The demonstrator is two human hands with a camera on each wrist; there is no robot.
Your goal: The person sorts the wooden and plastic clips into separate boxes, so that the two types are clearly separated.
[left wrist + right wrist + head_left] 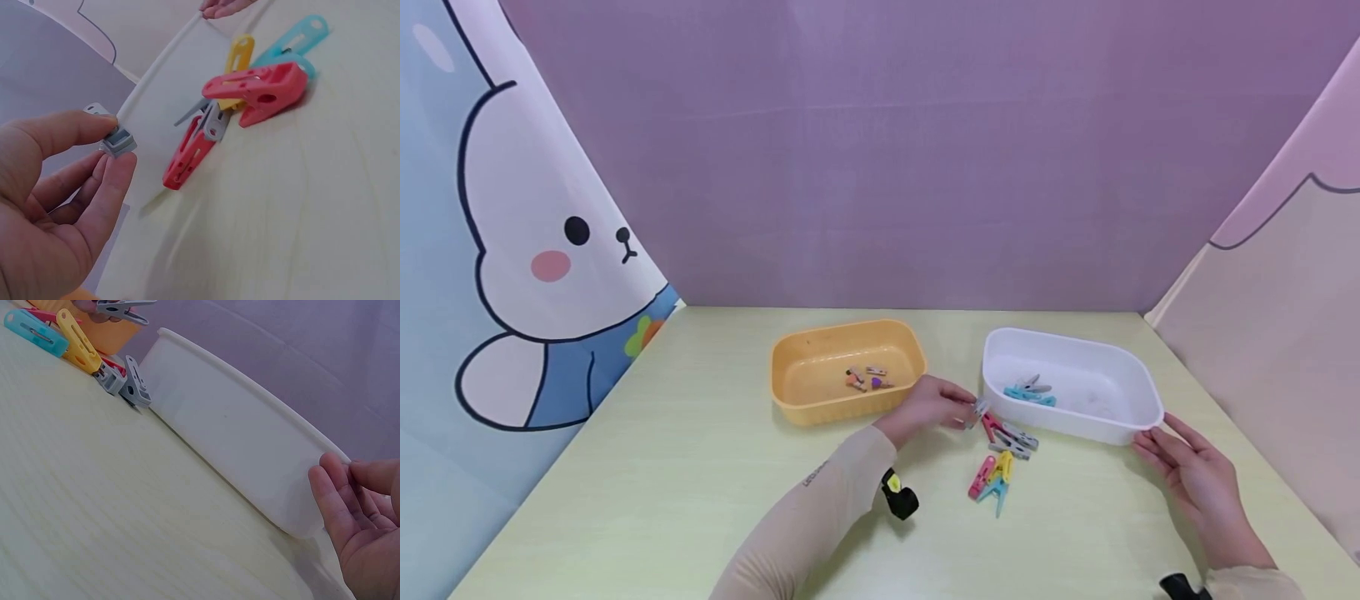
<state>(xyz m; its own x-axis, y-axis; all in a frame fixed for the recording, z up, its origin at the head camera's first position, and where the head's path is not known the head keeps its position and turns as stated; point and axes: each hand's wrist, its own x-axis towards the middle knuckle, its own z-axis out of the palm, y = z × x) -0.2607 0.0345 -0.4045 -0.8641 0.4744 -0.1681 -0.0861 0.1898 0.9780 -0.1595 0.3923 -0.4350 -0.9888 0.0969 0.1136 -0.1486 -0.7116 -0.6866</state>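
Note:
My left hand (931, 403) pinches a grey clothespin (117, 139) between thumb and fingers, just above the table by the white tub's near left corner. The white plastic tub (1075, 422) holds blue and grey clothespins (1032, 396). With thumb at the rim and fingers against the outer wall, my right hand (1198, 477) grips its near right corner. In front of the tub lie a red clothespin (990, 427) and grey clothespins (1017, 442). Closer to me are a pink clothespin (981, 477), a yellow one (1002, 468) and a light blue one (996, 490).
Left of the white tub stands an orange tub (831, 410) with several small decorated clips (868, 379) inside. The pale wooden table (647, 500) meets a purple backdrop (880, 167) at the back, and printed cloths hang at both sides.

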